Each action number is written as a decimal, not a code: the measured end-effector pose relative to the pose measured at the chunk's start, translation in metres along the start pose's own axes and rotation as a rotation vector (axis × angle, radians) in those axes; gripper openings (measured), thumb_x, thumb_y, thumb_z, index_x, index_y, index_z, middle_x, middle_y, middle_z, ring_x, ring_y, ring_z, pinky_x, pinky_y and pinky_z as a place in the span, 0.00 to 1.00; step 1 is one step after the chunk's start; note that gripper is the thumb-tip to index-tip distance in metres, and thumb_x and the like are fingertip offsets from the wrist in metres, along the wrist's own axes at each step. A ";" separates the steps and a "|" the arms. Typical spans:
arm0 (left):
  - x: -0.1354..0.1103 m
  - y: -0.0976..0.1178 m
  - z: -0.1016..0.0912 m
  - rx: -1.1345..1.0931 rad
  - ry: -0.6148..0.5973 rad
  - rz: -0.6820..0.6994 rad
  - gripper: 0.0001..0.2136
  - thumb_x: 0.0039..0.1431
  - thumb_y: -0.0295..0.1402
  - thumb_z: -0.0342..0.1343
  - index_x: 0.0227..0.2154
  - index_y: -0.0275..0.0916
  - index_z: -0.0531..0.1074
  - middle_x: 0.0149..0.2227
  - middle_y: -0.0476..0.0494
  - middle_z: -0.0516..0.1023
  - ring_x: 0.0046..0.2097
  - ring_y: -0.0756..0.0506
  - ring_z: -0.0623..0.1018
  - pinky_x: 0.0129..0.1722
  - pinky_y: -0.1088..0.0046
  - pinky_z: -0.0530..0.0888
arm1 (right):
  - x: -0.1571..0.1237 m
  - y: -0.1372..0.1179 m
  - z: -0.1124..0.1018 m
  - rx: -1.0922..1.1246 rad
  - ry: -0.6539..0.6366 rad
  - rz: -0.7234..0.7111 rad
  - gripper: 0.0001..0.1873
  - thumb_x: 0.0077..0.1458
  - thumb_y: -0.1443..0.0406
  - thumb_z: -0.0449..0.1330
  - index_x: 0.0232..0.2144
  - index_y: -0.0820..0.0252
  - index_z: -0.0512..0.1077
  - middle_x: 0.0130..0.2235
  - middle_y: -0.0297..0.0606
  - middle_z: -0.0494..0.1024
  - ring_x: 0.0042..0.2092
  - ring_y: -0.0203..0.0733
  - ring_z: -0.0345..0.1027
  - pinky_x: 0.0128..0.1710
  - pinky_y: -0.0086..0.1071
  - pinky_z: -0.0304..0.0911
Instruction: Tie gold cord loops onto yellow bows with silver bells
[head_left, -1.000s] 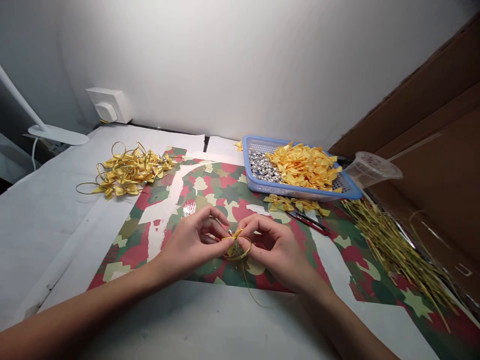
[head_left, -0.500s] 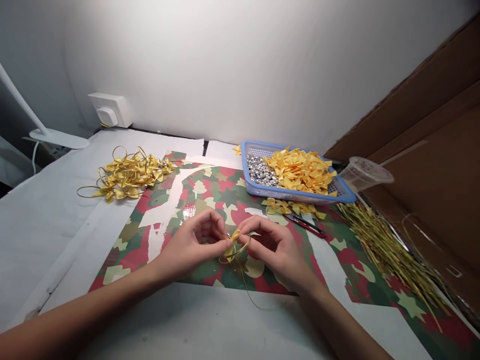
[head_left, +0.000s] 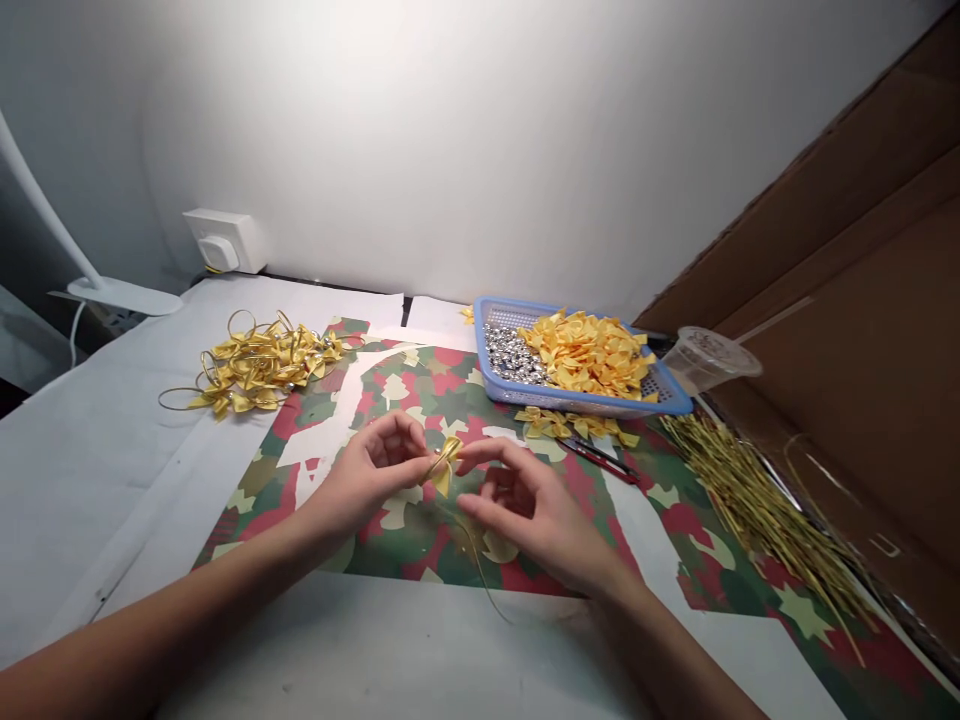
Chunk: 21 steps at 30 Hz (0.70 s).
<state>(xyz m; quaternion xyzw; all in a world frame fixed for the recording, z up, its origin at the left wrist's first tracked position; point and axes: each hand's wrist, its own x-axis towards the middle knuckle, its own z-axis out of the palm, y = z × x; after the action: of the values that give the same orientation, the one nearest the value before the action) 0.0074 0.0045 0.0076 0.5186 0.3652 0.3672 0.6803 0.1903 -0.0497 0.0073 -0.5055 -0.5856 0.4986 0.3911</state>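
- Two left fingers are pinching a yellow satin bow, holding it up over the middle of the camouflage-print paper.
- Right fingers are spreading open just beside the bow, gripping nothing.
- Gold cord is trailing from the bow across the paper.
- Blue plastic basket is holding loose satin bows and silver beads beyond the hands.

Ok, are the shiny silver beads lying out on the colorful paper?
No, the silver beads are sitting inside the blue basket, not on the paper.

L hand & R hand slim, forearms bare.
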 end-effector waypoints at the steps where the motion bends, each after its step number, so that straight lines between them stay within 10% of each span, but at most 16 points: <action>1: 0.001 0.000 -0.001 -0.008 0.016 0.003 0.12 0.46 0.31 0.65 0.25 0.38 0.64 0.25 0.56 0.67 0.26 0.55 0.68 0.26 0.81 0.67 | 0.000 0.001 0.002 -0.018 -0.054 0.028 0.15 0.51 0.59 0.62 0.42 0.56 0.68 0.33 0.33 0.72 0.24 0.29 0.57 0.21 0.24 0.55; 9: 0.006 0.007 -0.007 -0.057 0.143 0.039 0.15 0.43 0.34 0.67 0.25 0.39 0.64 0.23 0.56 0.67 0.25 0.54 0.67 0.25 0.80 0.67 | 0.000 0.002 0.008 0.192 -0.170 0.132 0.11 0.52 0.58 0.61 0.32 0.61 0.72 0.23 0.30 0.72 0.21 0.29 0.60 0.20 0.23 0.56; 14: 0.010 0.013 -0.012 -0.112 0.230 0.062 0.15 0.38 0.30 0.68 0.21 0.38 0.64 0.22 0.55 0.67 0.27 0.54 0.69 0.28 0.80 0.66 | 0.000 -0.011 -0.025 0.244 -0.071 0.128 0.12 0.47 0.59 0.67 0.24 0.62 0.73 0.21 0.31 0.73 0.21 0.30 0.66 0.20 0.21 0.61; 21: 0.015 0.015 -0.019 -0.269 0.314 0.030 0.15 0.32 0.28 0.69 0.21 0.38 0.67 0.21 0.56 0.66 0.26 0.54 0.67 0.26 0.81 0.63 | -0.010 -0.007 -0.073 0.321 -0.352 0.090 0.05 0.43 0.64 0.69 0.23 0.59 0.78 0.20 0.34 0.76 0.17 0.33 0.67 0.14 0.22 0.59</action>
<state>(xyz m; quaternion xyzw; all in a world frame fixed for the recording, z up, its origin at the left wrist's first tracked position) -0.0043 0.0291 0.0162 0.3650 0.4067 0.4988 0.6727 0.2611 -0.0456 0.0292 -0.3679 -0.5349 0.6825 0.3358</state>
